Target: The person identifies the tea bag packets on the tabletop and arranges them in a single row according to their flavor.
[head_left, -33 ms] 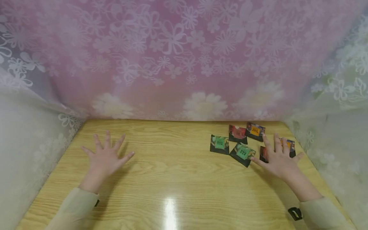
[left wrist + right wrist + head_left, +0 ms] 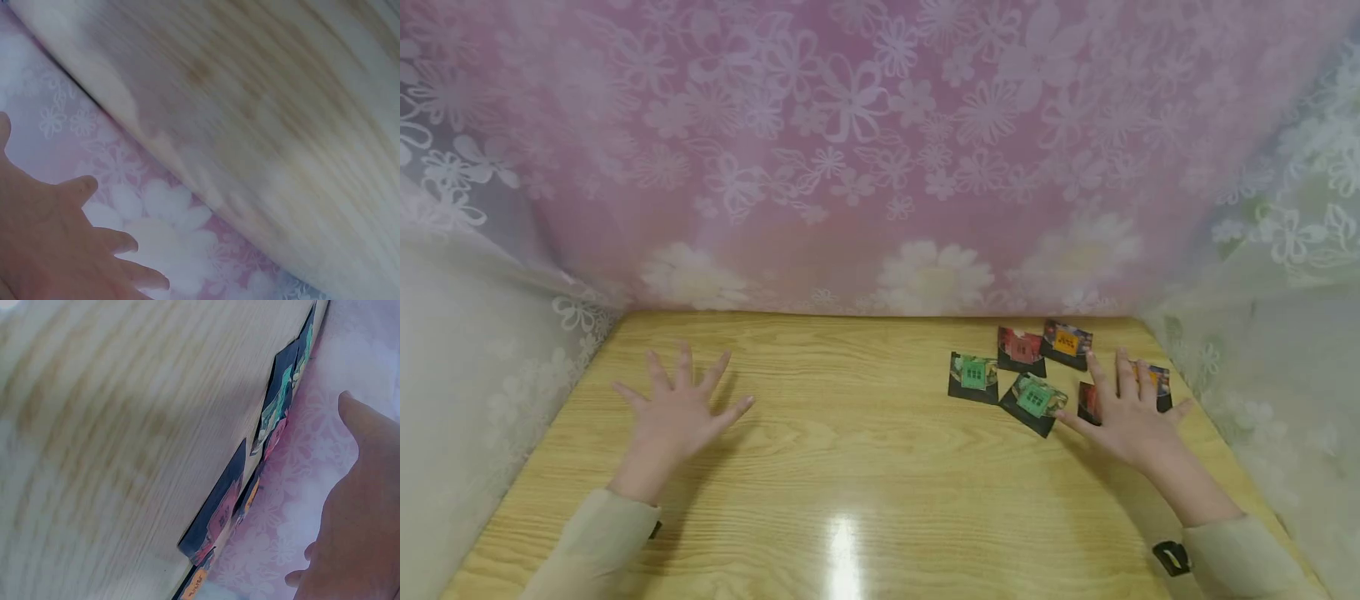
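Note:
My left hand point(image 2: 673, 421) hovers over the left part of the table with its fingers spread, holding nothing. On the right, my right hand point(image 2: 1131, 421) also has spread fingers and nothing in its grip. It overlaps a red packet point(image 2: 1087, 403) and an orange packet point(image 2: 1160, 382), partly hiding both. Just left of its thumb lies a tilted green packet point(image 2: 1033, 402), with another green packet point(image 2: 973, 374) farther left. Behind these are a second red packet point(image 2: 1021, 349) and a second orange packet point(image 2: 1067, 342). In the right wrist view, the hand point(image 2: 359, 506) stands apart from the packets.
The wooden table point(image 2: 850, 417) runs back to a pink flowered curtain point(image 2: 887, 167). Pale flowered sheets hang at the left point(image 2: 482, 358) and right point(image 2: 1292, 375) sides. A black strap point(image 2: 1171, 558) shows beside the right sleeve.

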Available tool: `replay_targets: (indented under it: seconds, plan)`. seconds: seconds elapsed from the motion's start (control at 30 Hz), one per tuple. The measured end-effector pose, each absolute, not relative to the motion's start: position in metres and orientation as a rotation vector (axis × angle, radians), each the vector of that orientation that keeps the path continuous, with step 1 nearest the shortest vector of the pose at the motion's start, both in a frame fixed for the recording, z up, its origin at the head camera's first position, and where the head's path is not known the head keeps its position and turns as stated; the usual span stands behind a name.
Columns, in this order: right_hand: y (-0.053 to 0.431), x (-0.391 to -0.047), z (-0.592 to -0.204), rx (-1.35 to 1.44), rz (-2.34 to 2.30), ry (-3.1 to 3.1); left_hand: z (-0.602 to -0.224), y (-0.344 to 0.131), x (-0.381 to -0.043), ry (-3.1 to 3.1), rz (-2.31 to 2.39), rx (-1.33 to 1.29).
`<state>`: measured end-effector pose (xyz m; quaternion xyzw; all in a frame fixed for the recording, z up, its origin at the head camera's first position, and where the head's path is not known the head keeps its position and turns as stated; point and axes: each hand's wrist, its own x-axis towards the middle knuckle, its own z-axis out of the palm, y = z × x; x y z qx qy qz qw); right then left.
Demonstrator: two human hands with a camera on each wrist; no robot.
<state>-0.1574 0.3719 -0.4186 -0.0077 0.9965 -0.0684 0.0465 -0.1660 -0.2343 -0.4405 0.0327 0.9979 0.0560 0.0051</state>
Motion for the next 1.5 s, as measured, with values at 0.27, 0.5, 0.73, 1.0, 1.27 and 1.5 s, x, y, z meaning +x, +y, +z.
replay_targets:
  seconds: [0.27, 0.5, 0.73, 1.0, 1.27, 1.5]
  plan:
    - [0.379, -0.161, -0.424, -0.016, -0.195, 3.069, -0.442, -0.230, -0.168, 3.126, 0.213, 0.130]
    - [0.389, -0.163, -0.426, -0.014, -0.188, 3.083, -0.443, -0.228, -0.168, 3.123, 0.223, 0.141]
    - [0.398, -0.162, -0.427, -0.055, -0.122, 3.121, -0.446, -0.223, -0.173, 3.114, 0.196, 0.168]
    - [0.406, -0.159, -0.431, -0.175, -0.136, 3.138, -0.452, -0.209, -0.179, 3.135, 0.172, 0.253]
    - [0.408, -0.160, -0.437, -0.257, -0.074, 3.104, -0.455, -0.192, -0.187, 3.137, 0.198, 0.337]
    - [0.411, -0.157, -0.442, -0.383, -0.086, 3.095, -0.454, -0.169, -0.194, 3.133, 0.189, 0.422]
